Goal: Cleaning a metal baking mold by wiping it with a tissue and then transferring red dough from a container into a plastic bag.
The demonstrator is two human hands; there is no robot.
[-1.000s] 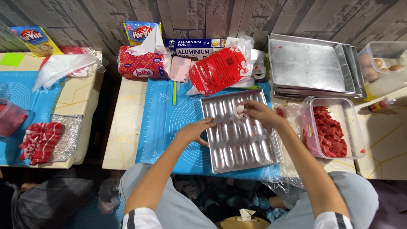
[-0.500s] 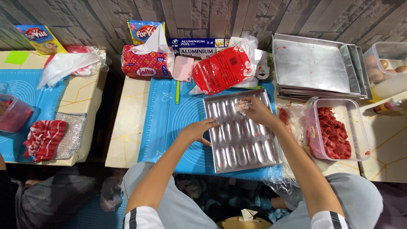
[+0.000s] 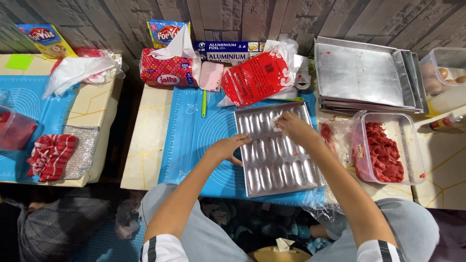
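The fingers of the right hand [image 3: 293, 127] are pinched shut on a small white wad [image 3: 276, 124], pressed into an oval hollow near the far edge of the metal mould tray [image 3: 279, 167]. A second ago that hand sat slightly nearer along the same far rows; it has crept a little toward the far edge, still rubbing the wad into the hollows, so the wiping looks to be working along the far row, with the near rows yet to be reached. The left hand [image 3: 228, 148] has not moved: its fingers lie spread and open, flat on the tray's left rim, steadying it. The tray lies on the blue mat [image 3: 194, 140] on the worktop, in the same spot as before. To its right stands a clear tub of red pieces [image 3: 386, 153], and beyond it a stack of flat metal trays [image 3: 361, 73].
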